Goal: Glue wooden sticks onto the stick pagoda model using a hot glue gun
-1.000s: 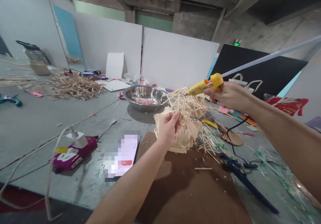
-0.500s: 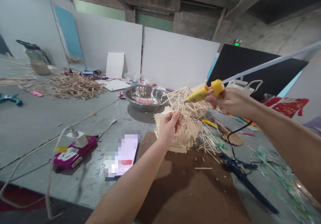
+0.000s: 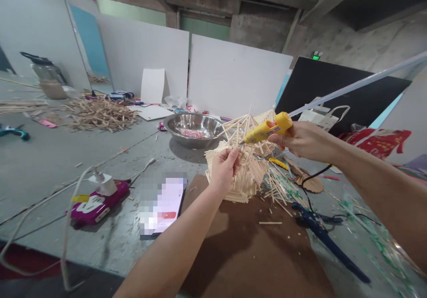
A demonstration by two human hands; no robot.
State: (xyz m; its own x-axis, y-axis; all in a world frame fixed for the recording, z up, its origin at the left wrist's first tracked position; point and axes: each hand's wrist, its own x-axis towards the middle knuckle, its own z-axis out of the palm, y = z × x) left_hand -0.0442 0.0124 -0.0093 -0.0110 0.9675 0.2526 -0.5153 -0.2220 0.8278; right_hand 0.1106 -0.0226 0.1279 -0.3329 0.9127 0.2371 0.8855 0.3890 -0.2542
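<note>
My right hand (image 3: 296, 140) is wrapped round a yellow hot glue gun (image 3: 265, 131) with a long clear glue stick (image 3: 353, 84) running out of its back. The nozzle points down and left, close to the fingertips of my left hand (image 3: 227, 167). Thumb and fingers of that left hand are pinched together at a model built of thin wooden sticks (image 3: 247, 122); what exactly lies in the pinch is hidden. Below it a layered stack of wooden sticks (image 3: 242, 187) rests on a brown board (image 3: 253, 249).
A steel bowl (image 3: 170, 126) stands behind my left hand. Dark blue cutters (image 3: 323, 233) and a yellow-handled tool (image 3: 278, 163) lie to the right. Nearer left are a phone (image 3: 167, 204) and a purple power bank (image 3: 100, 207) with cables. A stick pile (image 3: 100, 115) lies farther back.
My right hand has brought the glue gun down and left, so its nozzle is now closer to my left fingertips. The left hand has stayed in place.
</note>
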